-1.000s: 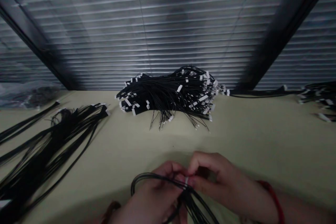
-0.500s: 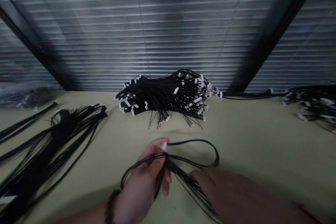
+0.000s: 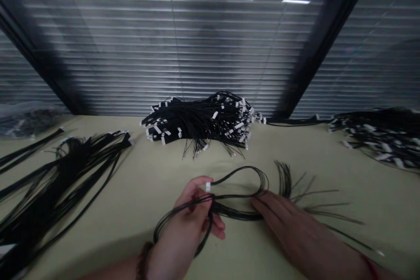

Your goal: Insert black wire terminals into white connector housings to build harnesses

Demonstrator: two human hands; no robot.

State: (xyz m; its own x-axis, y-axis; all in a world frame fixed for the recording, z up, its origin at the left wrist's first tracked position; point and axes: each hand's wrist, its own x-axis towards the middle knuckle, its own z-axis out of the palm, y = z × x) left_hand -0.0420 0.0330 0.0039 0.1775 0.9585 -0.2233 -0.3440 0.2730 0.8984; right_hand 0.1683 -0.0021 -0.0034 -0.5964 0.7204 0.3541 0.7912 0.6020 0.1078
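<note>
Left hand (image 3: 182, 223) clamped around a looped bundle of thin black wires (image 3: 236, 214) over the pale green table (image 3: 328, 175) (white plastic connector (image 3: 208, 187) poking past the fingers); right hand (image 3: 295, 227) open, flat on the wires. Large heap of black wires (image 3: 200, 124) sits beyond.

left hand (image 3: 183, 216) clutching wires (image 3: 236, 215), right hand (image 3: 295, 232) touching

The left hand (image 3: 183, 223) hides where the black wires (image 3: 236, 214) gather in its grip. The bottom edge cuts off both forearms (image 3: 341, 260), the right edge crops a wire bundle (image 3: 377, 138), and the central heap's wire tips (image 3: 200, 151) are too small to tell.
</note>
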